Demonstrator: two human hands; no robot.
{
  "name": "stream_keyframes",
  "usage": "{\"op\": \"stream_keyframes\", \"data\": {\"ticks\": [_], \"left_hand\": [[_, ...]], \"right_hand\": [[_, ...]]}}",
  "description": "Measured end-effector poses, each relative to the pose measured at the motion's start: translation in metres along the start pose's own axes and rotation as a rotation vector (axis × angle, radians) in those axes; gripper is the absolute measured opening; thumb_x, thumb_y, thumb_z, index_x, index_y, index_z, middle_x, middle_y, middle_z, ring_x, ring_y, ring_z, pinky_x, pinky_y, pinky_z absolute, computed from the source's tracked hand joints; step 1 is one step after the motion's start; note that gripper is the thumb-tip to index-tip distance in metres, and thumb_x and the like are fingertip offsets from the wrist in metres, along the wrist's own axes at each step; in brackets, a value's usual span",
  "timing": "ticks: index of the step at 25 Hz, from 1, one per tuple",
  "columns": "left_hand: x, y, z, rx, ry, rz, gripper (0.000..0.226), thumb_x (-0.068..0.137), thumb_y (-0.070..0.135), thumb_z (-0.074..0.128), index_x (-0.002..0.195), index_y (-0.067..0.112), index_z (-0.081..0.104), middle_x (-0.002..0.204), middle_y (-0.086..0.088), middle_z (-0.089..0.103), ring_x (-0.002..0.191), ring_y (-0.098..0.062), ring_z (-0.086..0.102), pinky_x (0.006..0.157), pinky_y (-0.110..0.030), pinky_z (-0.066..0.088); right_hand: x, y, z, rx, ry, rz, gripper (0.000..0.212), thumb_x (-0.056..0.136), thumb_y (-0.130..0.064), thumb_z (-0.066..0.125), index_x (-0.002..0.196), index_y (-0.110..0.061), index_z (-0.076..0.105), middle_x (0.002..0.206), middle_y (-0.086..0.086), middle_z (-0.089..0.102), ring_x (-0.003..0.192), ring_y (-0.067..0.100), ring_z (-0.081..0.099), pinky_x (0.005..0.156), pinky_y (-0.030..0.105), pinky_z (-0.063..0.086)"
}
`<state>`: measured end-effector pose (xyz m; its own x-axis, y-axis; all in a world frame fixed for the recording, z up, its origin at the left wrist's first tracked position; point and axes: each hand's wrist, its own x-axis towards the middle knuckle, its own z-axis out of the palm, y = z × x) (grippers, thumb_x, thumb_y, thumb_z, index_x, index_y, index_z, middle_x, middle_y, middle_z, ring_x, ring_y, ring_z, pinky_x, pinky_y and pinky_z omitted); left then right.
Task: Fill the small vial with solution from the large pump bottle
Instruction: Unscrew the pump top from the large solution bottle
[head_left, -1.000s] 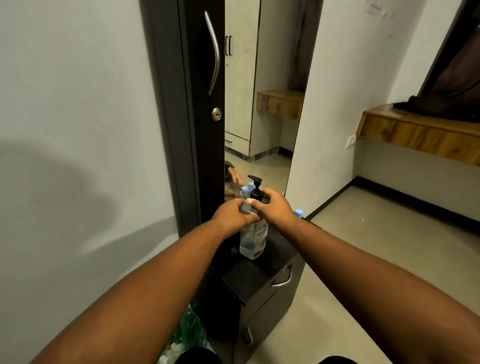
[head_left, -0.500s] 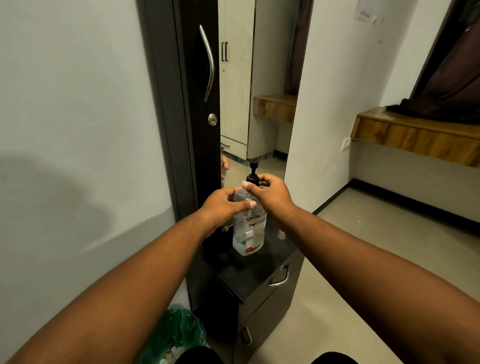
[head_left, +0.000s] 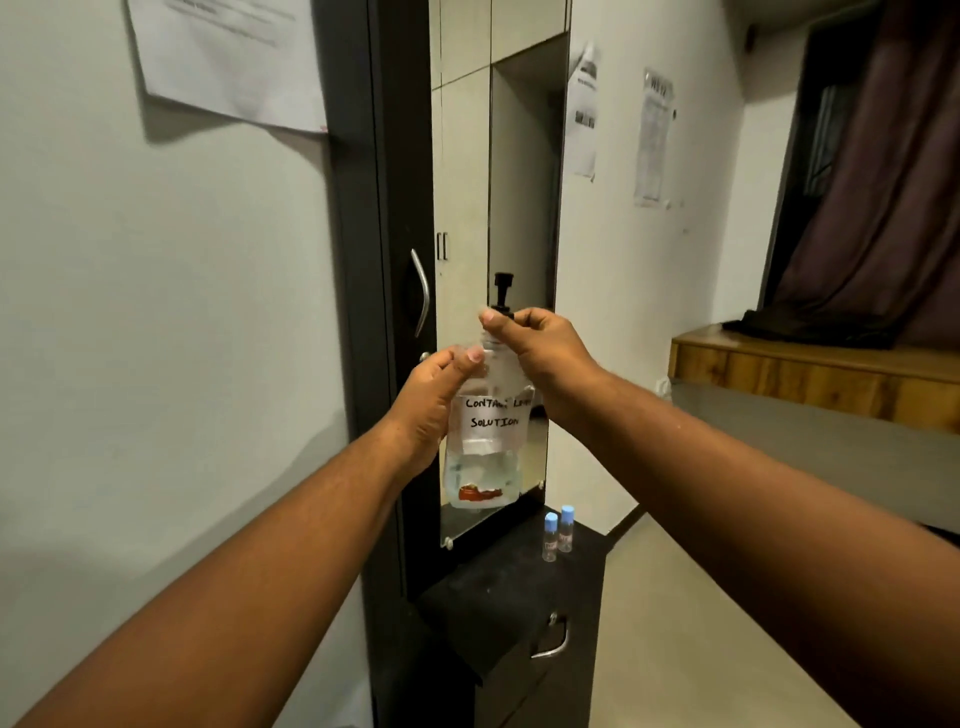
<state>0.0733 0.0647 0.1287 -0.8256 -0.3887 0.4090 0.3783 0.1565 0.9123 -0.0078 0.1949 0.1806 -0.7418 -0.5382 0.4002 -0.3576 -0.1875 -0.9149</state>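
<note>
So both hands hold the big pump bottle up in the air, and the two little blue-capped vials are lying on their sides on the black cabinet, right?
Not quite. The head view shows the two vials standing upright on the cabinet, not lying down. The rest holds: the left hand grips the bottle by its body and the right hand by its neck, clear of the cabinet.

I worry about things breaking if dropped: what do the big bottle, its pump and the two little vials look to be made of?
Pump bottle: clear, glossy, probably plastic; the liquid shows through, and a white handwritten label is stuck on.
Pump: black, matte, likely plastic.
Vials: clear bodies, glass or plastic, I cannot tell; pale blue caps look plastic.
</note>
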Motion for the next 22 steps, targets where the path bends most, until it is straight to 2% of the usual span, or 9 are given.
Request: {"op": "stream_keyframes", "data": {"ticks": [2, 5, 8, 10, 13, 16, 18, 22], "left_hand": [[-0.006, 0.028, 0.006, -0.032, -0.045, 0.051, 0.046, 0.085, 0.058, 0.067, 0.114, 0.023, 0.071, 0.109, -0.005, 0.077, 0.1, -0.026, 0.075, 0.077, -0.043, 0.061], [-0.023, 0.065, 0.023, -0.053, -0.087, 0.103, 0.082, 0.067, 0.071, 0.076, 0.129, 0.02, 0.062, 0.118, -0.012, 0.073, 0.106, -0.031, 0.073, 0.08, -0.046, 0.06], [-0.045, 0.093, 0.043, -0.057, -0.147, 0.17, 0.105, 0.058, 0.077, 0.077, 0.138, 0.014, 0.052, 0.126, -0.024, 0.066, 0.113, -0.041, 0.068, 0.089, -0.055, 0.058], [-0.057, 0.105, 0.055, -0.078, -0.195, 0.205, 0.105, 0.059, 0.077, 0.077, 0.137, 0.012, 0.052, 0.121, -0.022, 0.07, 0.109, -0.04, 0.07, 0.085, -0.05, 0.059], [-0.07, 0.12, 0.066, -0.1, -0.24, 0.219, 0.106, 0.058, 0.077, 0.078, 0.138, 0.012, 0.051, 0.116, -0.018, 0.072, 0.106, -0.037, 0.072, 0.08, -0.045, 0.06], [-0.075, 0.131, 0.072, -0.102, -0.259, 0.25, 0.105, 0.057, 0.076, 0.078, 0.137, 0.013, 0.053, 0.115, -0.016, 0.073, 0.106, -0.037, 0.072, 0.081, -0.046, 0.059], [-0.076, 0.135, 0.074, -0.104, -0.26, 0.257, 0.105, 0.057, 0.076, 0.079, 0.137, 0.014, 0.052, 0.113, -0.014, 0.074, 0.105, -0.036, 0.072, 0.08, -0.045, 0.059], [-0.077, 0.138, 0.073, -0.113, -0.25, 0.264, 0.11, 0.055, 0.076, 0.079, 0.14, 0.014, 0.049, 0.11, -0.012, 0.075, 0.101, -0.033, 0.074, 0.077, -0.042, 0.06]], "right_hand": [[-0.01, -0.032, -0.005, -0.014, -0.019, -0.052, 0.042, 0.082, -0.053, 0.074, 0.099, -0.016, 0.064, 0.1, 0.005, 0.07, 0.098, 0.026, 0.064, 0.088, 0.048, 0.052], [-0.031, -0.073, -0.018, 0.005, -0.062, -0.137, 0.036, 0.08, -0.051, 0.076, 0.084, -0.019, 0.059, 0.091, 0.005, 0.068, 0.091, 0.026, 0.062, 0.089, 0.05, 0.05], [-0.055, -0.103, -0.031, 0.076, -0.137, -0.135, 0.039, 0.079, -0.048, 0.078, 0.086, -0.016, 0.056, 0.088, 0.006, 0.067, 0.086, 0.029, 0.062, 0.079, 0.046, 0.054], [-0.068, -0.115, -0.037, 0.112, -0.183, -0.095, 0.043, 0.081, -0.047, 0.077, 0.099, -0.013, 0.057, 0.093, 0.01, 0.069, 0.086, 0.03, 0.065, 0.073, 0.042, 0.057], [-0.086, -0.131, -0.043, 0.158, -0.23, -0.062, 0.055, 0.083, -0.046, 0.075, 0.119, -0.008, 0.059, 0.104, 0.01, 0.074, 0.087, 0.031, 0.071, 0.072, 0.042, 0.061], [-0.094, -0.143, -0.049, 0.14, -0.244, -0.081, 0.065, 0.086, -0.047, 0.071, 0.13, -0.002, 0.055, 0.108, 0.007, 0.076, 0.097, 0.034, 0.072, 0.085, 0.049, 0.059], [-0.096, -0.147, -0.049, 0.124, -0.235, -0.09, 0.065, 0.088, -0.048, 0.069, 0.132, -0.002, 0.055, 0.11, 0.007, 0.075, 0.105, 0.037, 0.069, 0.095, 0.054, 0.054], [-0.097, -0.149, -0.052, 0.135, -0.251, -0.065, 0.05, 0.093, -0.051, 0.059, 0.114, -0.007, 0.069, 0.109, 0.011, 0.075, 0.105, 0.038, 0.069, 0.094, 0.053, 0.053]]}}
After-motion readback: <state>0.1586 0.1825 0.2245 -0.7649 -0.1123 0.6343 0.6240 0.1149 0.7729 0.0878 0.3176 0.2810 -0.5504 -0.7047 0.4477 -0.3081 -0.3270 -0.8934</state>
